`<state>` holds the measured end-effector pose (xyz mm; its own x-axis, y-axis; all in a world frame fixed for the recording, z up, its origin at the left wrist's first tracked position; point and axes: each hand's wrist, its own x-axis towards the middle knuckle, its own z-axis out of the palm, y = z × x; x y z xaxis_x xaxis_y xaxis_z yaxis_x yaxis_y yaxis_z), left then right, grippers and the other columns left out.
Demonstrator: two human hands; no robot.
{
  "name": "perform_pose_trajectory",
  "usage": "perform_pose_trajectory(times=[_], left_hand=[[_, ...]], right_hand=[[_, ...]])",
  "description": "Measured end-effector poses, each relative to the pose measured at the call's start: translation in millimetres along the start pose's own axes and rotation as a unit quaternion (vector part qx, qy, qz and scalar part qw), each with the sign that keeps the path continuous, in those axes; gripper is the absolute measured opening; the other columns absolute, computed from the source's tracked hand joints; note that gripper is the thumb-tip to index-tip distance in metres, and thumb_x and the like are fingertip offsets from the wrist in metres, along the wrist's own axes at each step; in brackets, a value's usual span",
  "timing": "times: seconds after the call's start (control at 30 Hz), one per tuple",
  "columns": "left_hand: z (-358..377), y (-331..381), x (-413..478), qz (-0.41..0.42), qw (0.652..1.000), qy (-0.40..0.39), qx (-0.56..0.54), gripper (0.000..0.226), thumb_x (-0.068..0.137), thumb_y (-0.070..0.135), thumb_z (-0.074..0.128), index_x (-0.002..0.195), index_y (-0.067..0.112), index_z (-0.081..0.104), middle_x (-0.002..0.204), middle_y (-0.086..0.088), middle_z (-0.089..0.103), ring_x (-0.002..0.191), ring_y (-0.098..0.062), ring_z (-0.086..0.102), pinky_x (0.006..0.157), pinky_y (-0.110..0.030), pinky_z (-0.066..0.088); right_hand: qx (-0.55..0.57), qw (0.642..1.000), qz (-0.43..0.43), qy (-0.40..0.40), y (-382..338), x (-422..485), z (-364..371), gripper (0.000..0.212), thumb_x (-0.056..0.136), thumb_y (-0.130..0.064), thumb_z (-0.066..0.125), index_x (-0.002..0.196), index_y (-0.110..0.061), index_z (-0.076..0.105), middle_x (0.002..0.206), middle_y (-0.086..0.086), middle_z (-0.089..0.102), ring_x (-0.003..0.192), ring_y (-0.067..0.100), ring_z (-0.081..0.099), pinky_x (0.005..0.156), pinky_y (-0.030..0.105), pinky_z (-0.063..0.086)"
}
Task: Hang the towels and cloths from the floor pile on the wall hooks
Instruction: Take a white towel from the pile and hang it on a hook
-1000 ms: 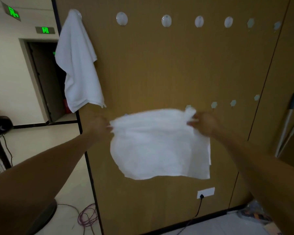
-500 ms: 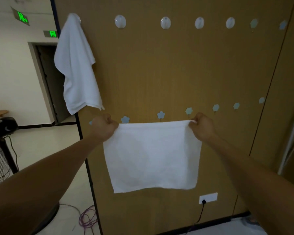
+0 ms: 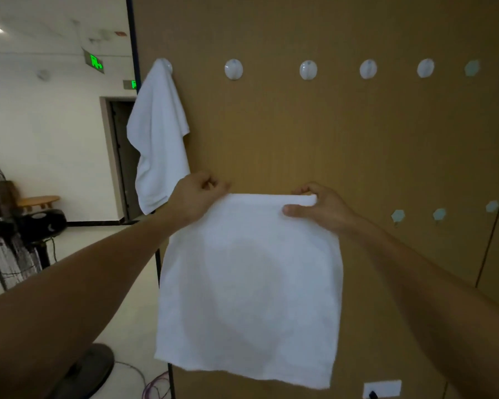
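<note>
A square white cloth [image 3: 251, 283] is hanging flat below the fingers, its rolled top edge being pinched by the left fingers [image 3: 218, 186] and right fingers [image 3: 296, 210]. A larger white towel [image 3: 159, 139] is drooping from a round hook [image 3: 167, 66] up-left of the left fingers. Four bare round hooks [image 3: 233, 69] are sitting in a row above.

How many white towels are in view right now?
2. The hanging towel is on the top-left hook; the held towel is gripped at its top edge by the left hand and right hand. More may lie out of view.
</note>
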<state>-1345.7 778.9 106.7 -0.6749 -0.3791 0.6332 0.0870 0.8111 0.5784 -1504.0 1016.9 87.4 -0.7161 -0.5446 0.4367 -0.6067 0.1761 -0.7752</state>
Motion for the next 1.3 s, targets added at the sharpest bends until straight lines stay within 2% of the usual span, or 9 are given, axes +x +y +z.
perform_pose_trajectory(times=[0.1, 0.2, 0.33, 0.43, 0.7, 0.87, 1.1, 1.2, 1.3], left_hand=[[-13.0, -6.9, 23.1, 0.008, 0.993, -0.116, 0.019, 0.033, 0.065, 0.072, 0.069, 0.068, 0.040, 0.068, 0.068, 0.023, 0.064, 0.065, 0.002, 0.059, 0.060, -0.018, 0.041], [-17.9, -11.9, 53.0, 0.013, 0.990, -0.142, 0.017, 0.044, 0.064, 0.068, 0.073, 0.071, 0.024, 0.072, 0.069, 0.011, 0.069, 0.060, -0.001, 0.064, 0.051, -0.013, 0.046], [-19.9, -18.1, 93.5, 0.013, 0.992, -0.102, -0.070, 0.029, 0.080, 0.053, 0.069, 0.063, 0.029, 0.071, 0.065, 0.014, 0.069, 0.057, -0.001, 0.065, 0.048, -0.010, 0.044], [-18.3, -20.6, 123.9, 0.027, 0.995, -0.052, -0.081, 0.032, 0.089, 0.050, 0.059, 0.068, 0.026, 0.061, 0.066, 0.014, 0.064, 0.060, -0.002, 0.060, 0.052, -0.016, 0.043], [-21.8, -24.7, 199.4, 0.126, 0.989, 0.072, -0.009, 0.015, 0.098, 0.031, 0.045, 0.096, 0.017, 0.051, 0.085, 0.009, 0.053, 0.073, -0.003, 0.048, 0.058, -0.015, 0.033], [-21.5, -29.6, 239.7, 0.161, 0.980, 0.115, -0.021, 0.024, 0.093, 0.040, 0.054, 0.088, 0.016, 0.052, 0.079, 0.007, 0.054, 0.069, -0.008, 0.050, 0.058, -0.022, 0.038], [-25.2, -16.8, 306.7, 0.182, 0.961, 0.206, 0.028, 0.024, 0.096, 0.040, 0.048, 0.081, 0.022, 0.049, 0.070, 0.013, 0.050, 0.063, -0.003, 0.045, 0.054, -0.020, 0.031], [-35.3, -1.5, 340.6, 0.186, 0.950, 0.247, 0.050, 0.024, 0.096, 0.041, 0.045, 0.082, 0.022, 0.048, 0.070, 0.014, 0.048, 0.064, 0.000, 0.043, 0.053, -0.020, 0.026], [-46.3, 10.7, 370.1, 0.187, 0.940, 0.276, 0.077, 0.024, 0.095, 0.041, 0.047, 0.080, 0.022, 0.047, 0.069, 0.013, 0.046, 0.062, -0.003, 0.042, 0.052, -0.023, 0.026]], right_hand=[[-0.003, 1.000, -0.010, 0.005, -6.2, 27.6, 5.5, 0.052, 0.055, -0.053, 0.088, 0.090, -0.019, 0.070, 0.084, -0.004, 0.068, 0.070, 0.008, 0.062, 0.062, 0.028, 0.048], [0.015, 0.997, -0.065, 0.044, -20.5, 54.5, 14.8, 0.031, 0.076, -0.036, 0.080, 0.073, -0.010, 0.063, 0.067, -0.004, 0.057, 0.056, 0.007, 0.050, 0.055, 0.024, 0.037], [-0.018, 0.988, -0.104, 0.116, -37.9, 95.9, 30.0, 0.027, 0.090, -0.030, 0.064, 0.073, -0.016, 0.049, 0.074, -0.003, 0.050, 0.067, 0.012, 0.046, 0.060, 0.030, 0.034], [0.004, 0.985, -0.101, 0.137, -48.6, 129.9, 40.7, 0.024, 0.095, -0.035, 0.056, 0.106, -0.014, 0.056, 0.101, -0.001, 0.058, 0.090, 0.015, 0.054, 0.078, 0.030, 0.042], [0.028, 0.981, -0.153, 0.115, -84.8, 188.1, 52.4, 0.036, 0.072, -0.053, 0.076, 0.093, -0.024, 0.069, 0.084, -0.012, 0.072, 0.073, -0.003, 0.066, 0.056, 0.012, 0.048], [0.133, 0.968, -0.149, 0.155, -96.9, 231.5, 53.5, 0.031, 0.072, -0.037, 0.082, 0.093, -0.018, 0.069, 0.090, -0.004, 0.074, 0.084, 0.013, 0.071, 0.071, 0.031, 0.057], [0.089, 0.944, -0.199, 0.249, -125.9, 307.2, 38.6, 0.023, 0.079, -0.039, 0.074, 0.075, -0.024, 0.057, 0.076, -0.015, 0.060, 0.068, 0.002, 0.056, 0.063, 0.026, 0.046], [0.087, 0.927, -0.223, 0.289, -148.6, 340.0, 26.9, 0.025, 0.079, -0.040, 0.074, 0.089, -0.020, 0.063, 0.069, -0.025, 0.050, 0.064, -0.005, 0.050, 0.060, 0.019, 0.044], [0.041, 0.924, -0.233, 0.300, -166.9, 365.8, 15.7, 0.042, 0.080, -0.043, 0.070, 0.110, -0.016, 0.064, 0.078, -0.019, 0.056, 0.080, 0.013, 0.059, 0.073, 0.030, 0.050]])
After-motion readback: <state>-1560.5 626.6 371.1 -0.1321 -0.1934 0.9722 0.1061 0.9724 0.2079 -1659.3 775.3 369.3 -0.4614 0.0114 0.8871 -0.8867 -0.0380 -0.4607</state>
